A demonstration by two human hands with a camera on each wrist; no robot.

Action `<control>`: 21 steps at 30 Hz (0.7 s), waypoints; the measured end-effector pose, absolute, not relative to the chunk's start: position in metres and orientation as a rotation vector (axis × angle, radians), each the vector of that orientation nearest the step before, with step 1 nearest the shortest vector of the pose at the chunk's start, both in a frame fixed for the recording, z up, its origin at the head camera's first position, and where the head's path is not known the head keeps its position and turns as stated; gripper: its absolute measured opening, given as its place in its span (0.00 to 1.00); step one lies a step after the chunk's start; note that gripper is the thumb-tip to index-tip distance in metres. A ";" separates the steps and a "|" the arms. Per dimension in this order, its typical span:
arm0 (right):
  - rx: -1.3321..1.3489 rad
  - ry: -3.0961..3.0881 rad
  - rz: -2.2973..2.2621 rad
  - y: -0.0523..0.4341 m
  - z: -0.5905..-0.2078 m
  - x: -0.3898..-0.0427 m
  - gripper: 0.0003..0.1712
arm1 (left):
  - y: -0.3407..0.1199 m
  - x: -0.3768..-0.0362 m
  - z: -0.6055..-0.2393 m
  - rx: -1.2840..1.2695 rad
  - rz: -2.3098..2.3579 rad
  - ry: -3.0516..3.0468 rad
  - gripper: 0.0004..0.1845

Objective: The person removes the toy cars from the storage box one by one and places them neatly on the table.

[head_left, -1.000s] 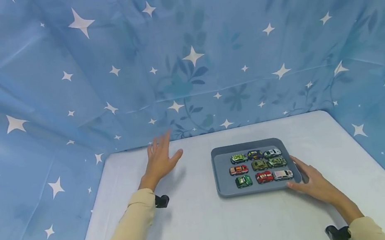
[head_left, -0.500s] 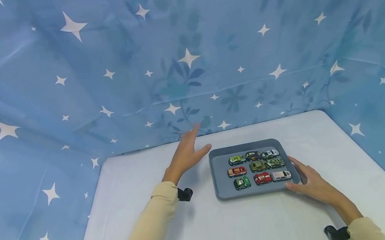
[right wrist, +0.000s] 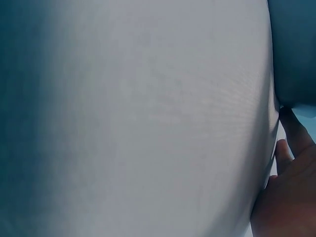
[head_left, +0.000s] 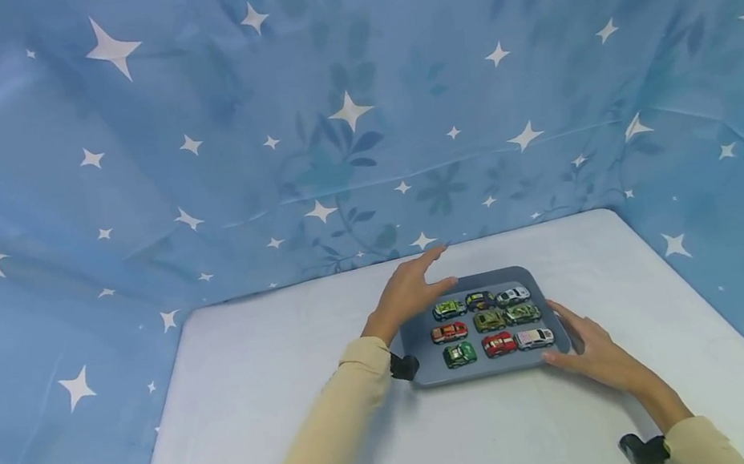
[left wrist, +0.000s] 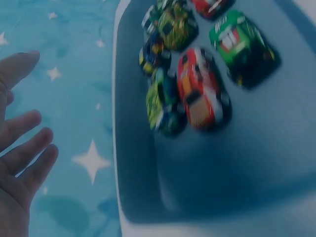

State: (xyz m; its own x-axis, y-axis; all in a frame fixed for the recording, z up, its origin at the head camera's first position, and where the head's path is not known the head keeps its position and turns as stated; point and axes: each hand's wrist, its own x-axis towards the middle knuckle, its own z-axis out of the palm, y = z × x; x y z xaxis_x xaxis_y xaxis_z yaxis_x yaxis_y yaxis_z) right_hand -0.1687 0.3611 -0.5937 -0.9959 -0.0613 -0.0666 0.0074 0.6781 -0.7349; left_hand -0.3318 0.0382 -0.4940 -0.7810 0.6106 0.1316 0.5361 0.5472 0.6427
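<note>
Grey-blue tray (head_left: 430, 369): one, flat on the white table (head_left: 262, 412), right of centre, toward the far edge.
Toy cars: nine, all in the tray, three rows of three.
Far row: lime green car (head_left: 448, 308), dark car (head_left: 479, 300), white car (head_left: 512, 296).
Middle row: orange-red car (head_left: 449, 331), olive car (head_left: 489, 320), green camo car (head_left: 522, 313).
Near row: green car (head_left: 460, 353), red car (head_left: 498, 343), white striped car (head_left: 534, 338).
Left hand (head_left: 410, 291): one, hovering over the tray's far-left corner, fingers straight and spread, thumb out, holding nothing; nearest the lime green car.
Left wrist view: blurred; five cars readable, fingers (left wrist: 24, 148) loose beside the tray's outer wall, not touching it.
Right hand (head_left: 592, 355): one, on the table against the tray's near-right corner, fingers extended along the right rim, thumb at the near edge; not curled round it.
Right wrist view: fingertip (right wrist: 291, 126) touching the tray corner.
Sleeves: two, beige.
Wrist cameras: two, black.
Backdrop (head_left: 116, 183): blue cloth with white stars, behind and on both sides of the table.
</note>
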 end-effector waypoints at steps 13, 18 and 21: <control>-0.045 2.783 -1.240 0.359 -0.589 -0.169 0.60 | 0.099 -0.327 -0.514 1.137 1.003 2.538 0.30; -0.042 2.758 -1.250 0.361 -0.589 -0.168 0.60 | 0.118 -0.326 -0.520 1.141 0.957 2.524 0.30; -0.032 2.758 -1.244 0.363 -0.591 -0.167 0.60 | 0.130 -0.327 -0.524 1.147 0.943 2.527 0.28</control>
State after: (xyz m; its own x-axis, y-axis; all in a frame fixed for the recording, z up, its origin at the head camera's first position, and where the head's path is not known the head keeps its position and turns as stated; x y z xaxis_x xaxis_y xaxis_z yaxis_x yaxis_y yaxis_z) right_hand -0.1672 0.3626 -0.5911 -0.9931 -0.0669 -0.0964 0.0280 0.6627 -0.7483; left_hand -0.3271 0.1301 -0.5237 -0.6751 0.7346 0.0684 0.5999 0.4926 0.6304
